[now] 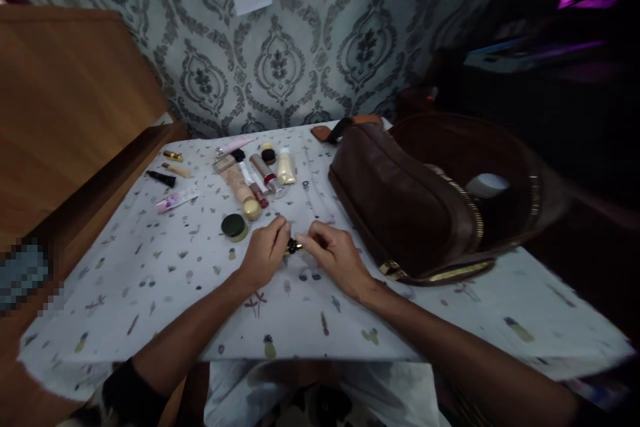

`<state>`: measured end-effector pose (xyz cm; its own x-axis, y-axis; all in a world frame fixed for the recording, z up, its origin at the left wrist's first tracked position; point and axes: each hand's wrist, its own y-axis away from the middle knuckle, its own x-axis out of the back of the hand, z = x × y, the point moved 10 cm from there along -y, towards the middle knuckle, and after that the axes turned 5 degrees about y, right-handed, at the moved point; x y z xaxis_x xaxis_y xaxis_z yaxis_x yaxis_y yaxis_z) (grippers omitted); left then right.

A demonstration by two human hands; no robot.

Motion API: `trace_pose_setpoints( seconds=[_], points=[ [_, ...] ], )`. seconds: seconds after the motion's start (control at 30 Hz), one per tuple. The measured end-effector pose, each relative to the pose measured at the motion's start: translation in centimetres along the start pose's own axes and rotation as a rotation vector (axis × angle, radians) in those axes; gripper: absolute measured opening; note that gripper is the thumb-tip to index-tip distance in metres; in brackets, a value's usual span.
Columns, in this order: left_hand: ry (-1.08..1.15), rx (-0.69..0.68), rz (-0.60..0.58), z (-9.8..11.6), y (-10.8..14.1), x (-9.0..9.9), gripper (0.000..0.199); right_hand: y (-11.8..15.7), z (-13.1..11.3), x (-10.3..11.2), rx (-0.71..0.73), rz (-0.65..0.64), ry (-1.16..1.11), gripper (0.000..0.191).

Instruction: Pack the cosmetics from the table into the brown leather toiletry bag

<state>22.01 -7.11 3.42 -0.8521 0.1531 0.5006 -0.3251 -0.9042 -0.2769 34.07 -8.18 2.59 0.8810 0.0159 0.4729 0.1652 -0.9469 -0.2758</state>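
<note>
Over the middle of the table, my left hand (266, 247) and my right hand (336, 255) face each other with fingers pinched. Between them is a small black-and-gold item (293, 246), perhaps jewellery; its kind is too small to make out. Each hand grips one end of it. Just left of my left hand sits a round jar with a dark lid (235, 227). Beyond it lie a beige tube with a gold cap (237, 183), a silver-and-red cosmetic tube (267, 175) and a small cream-coloured tube (287, 167).
A brown leather bag (400, 193) stands unzipped on the right, a white object (487, 185) inside it. At the left lie a pink-and-white tube (177, 200), a black tube (161, 178) and a brush (177, 169). The patterned tablecloth (200, 320) reaches the front edge.
</note>
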Motion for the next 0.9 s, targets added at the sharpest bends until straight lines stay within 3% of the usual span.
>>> trace_pose_setpoints(
  seconds=[0.07,0.2,0.3,0.63,0.77,0.9],
  points=[
    [-0.01,-0.003,0.009,0.0,0.1,0.0,0.032,0.2,-0.2,0.0,-0.012,-0.008,0.004,0.049],
    [0.003,-0.004,0.056,-0.1,0.0,0.6,0.035,0.7,-1.0,-0.2,0.034,-0.049,-0.113,0.023],
    [-0.018,-0.014,0.061,0.0,0.0,0.6,0.037,0.9,-1.3,0.0,0.07,-0.044,-0.162,0.014],
    [-0.156,-0.129,0.18,1.7,0.7,1.5,0.032,1.5,-2.1,0.8,0.103,-0.045,-0.251,0.022],
    [-0.078,-0.097,0.184,2.7,0.3,1.3,0.032,2.0,-3.8,2.6,0.208,-0.005,-0.14,0.019],
    [0.087,-0.062,0.119,5.8,-0.9,-0.1,0.033,3.0,-6.5,6.3,0.37,0.056,0.073,0.02]
  ],
)
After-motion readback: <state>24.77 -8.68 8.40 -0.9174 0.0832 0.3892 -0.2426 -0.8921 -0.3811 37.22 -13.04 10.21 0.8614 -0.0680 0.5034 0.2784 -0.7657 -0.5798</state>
